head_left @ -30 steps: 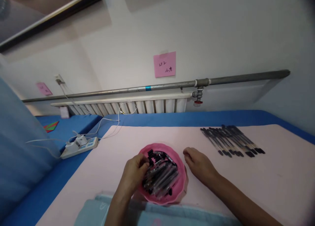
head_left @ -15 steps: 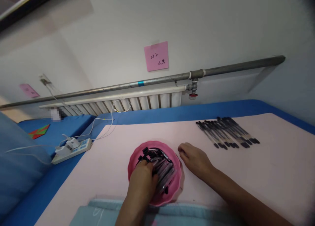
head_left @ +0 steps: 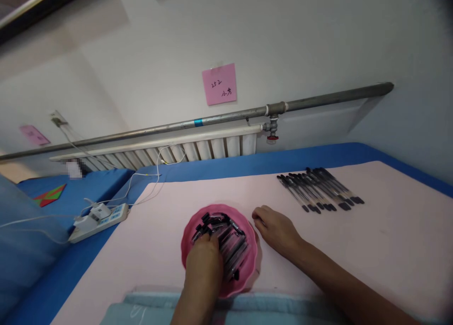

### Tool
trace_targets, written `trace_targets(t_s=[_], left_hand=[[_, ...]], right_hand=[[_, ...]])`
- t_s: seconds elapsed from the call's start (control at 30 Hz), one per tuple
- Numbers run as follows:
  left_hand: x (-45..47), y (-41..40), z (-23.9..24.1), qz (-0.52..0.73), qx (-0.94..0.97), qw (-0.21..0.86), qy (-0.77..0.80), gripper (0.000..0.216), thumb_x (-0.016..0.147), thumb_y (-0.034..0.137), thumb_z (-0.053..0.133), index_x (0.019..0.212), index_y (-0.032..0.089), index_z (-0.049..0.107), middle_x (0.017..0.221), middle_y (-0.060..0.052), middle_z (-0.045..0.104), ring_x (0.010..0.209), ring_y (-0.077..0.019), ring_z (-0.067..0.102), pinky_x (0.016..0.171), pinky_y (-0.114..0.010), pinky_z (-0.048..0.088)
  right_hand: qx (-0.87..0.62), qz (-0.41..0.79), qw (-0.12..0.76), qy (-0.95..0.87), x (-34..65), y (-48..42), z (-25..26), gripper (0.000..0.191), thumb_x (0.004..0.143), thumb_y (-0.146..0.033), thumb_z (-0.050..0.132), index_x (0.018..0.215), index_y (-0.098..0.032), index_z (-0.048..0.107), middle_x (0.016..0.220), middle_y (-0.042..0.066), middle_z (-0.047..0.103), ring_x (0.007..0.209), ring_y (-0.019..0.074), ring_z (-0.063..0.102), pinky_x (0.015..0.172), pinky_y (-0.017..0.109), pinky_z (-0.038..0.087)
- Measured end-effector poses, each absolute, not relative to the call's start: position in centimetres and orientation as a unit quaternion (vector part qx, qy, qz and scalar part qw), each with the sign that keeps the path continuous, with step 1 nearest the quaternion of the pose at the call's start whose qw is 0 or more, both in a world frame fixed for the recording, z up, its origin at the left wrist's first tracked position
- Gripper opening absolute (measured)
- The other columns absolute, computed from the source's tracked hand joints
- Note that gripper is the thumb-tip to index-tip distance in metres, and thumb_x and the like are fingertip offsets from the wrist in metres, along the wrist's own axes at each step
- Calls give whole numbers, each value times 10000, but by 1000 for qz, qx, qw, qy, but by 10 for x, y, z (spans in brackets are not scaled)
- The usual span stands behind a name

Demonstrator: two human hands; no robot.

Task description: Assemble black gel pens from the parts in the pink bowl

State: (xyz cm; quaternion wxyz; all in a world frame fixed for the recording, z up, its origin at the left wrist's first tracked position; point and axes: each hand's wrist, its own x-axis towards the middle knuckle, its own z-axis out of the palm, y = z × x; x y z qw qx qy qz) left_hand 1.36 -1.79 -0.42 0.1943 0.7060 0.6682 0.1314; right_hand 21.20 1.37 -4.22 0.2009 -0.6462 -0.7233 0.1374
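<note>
A pink dish (head_left: pixel 189 235) sits near the front of the pale pink table top, filled with several black-capped clear pens (head_left: pixel 230 242). My left hand (head_left: pixel 205 266) reaches into the dish from the front, its fingers curled down among the pens; what they grip is hidden. Just right of the dish, my right hand (head_left: pixel 278 230) rests on the table top, its fingers loosely curled with nothing visible in them. Farther back right, a row of several assembled pens (head_left: pixel 318 190) lies side by side.
The pink sheet (head_left: pixel 371 240) covers a blue table (head_left: pixel 247 166). A white power strip (head_left: pixel 99 216) with plugs and cables lies at the left on the blue. A radiator (head_left: pixel 170 150), a pipe and a pink note (head_left: pixel 219 84) are on the wall behind. A light blue cloth (head_left: pixel 148 311) lies at the front edge.
My left hand has moved from the dish's left rim onto the pens in the dish. The view has shifted slightly; my right hand stays beside the dish.
</note>
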Motion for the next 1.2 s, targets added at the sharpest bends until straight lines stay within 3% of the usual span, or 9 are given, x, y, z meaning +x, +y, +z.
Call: trace_targets(t_s=[0.33,0.43,0.57,0.63,0.73,0.83,0.93,1.03,1.2], left_hand=[[-2,-11,-3,110,694,165,692,187,718,124,485,794,147,654,840,-151,677,752,-260,615,677,-336,399],[-9,-8,0,215,657,257,675,146,747,194,508,794,169,644,758,-88,675,722,-231,608,663,-316,410],[-1,-13,3,377,586,457,553,187,748,298,579,874,191,666,852,-53,693,801,-211,618,716,-294,450],[9,-19,3,408,594,481,499,180,733,277,612,877,200,687,879,-50,698,833,-211,617,755,-292,450],[19,-24,2,419,610,494,457,179,737,275,620,882,208,699,839,-48,698,781,-205,613,721,-288,450],[13,-19,-2,411,616,449,500,163,734,277,619,872,213,679,834,-49,686,777,-213,601,717,-303,438],[1,-8,-9,359,664,298,585,80,738,221,581,759,215,658,798,-54,656,793,-231,574,733,-334,401],[-2,-1,-19,268,717,189,615,96,695,165,585,731,205,665,826,-84,638,827,-260,551,733,-355,376],[10,-1,-23,149,749,129,632,180,748,162,510,825,158,673,915,-150,640,847,-294,568,713,-374,381]], right_hand=[[-636,167,252,-710,213,14,-42,197,802,-118,421,765,-203,594,800,32,613,711,169,562,616,270,360],[-631,185,289,-696,212,13,-32,186,810,-136,417,766,-198,587,814,34,630,728,167,579,646,271,410],[-555,304,386,-671,195,-2,-4,194,869,-278,430,888,-197,605,853,30,669,792,167,617,693,261,468],[-461,413,424,-661,181,-13,7,215,863,-330,470,971,-206,608,923,28,680,857,179,626,734,271,480],[-407,450,442,-660,167,-21,10,201,862,-314,478,956,-215,626,931,20,682,896,181,619,808,288,463],[-458,452,467,-606,170,-14,0,208,866,-338,458,848,-200,613,778,13,670,686,151,606,667,274,469],[-509,459,503,-526,182,-1,-8,240,860,-383,449,773,-190,564,699,5,648,469,100,490,485,245,402],[-502,480,518,-499,189,5,-10,229,849,-391,467,777,-188,546,701,9,655,421,82,444,424,230,347],[-496,475,507,-521,188,2,-10,226,848,-388,483,774,-192,565,688,3,654,441,85,448,424,229,336]])
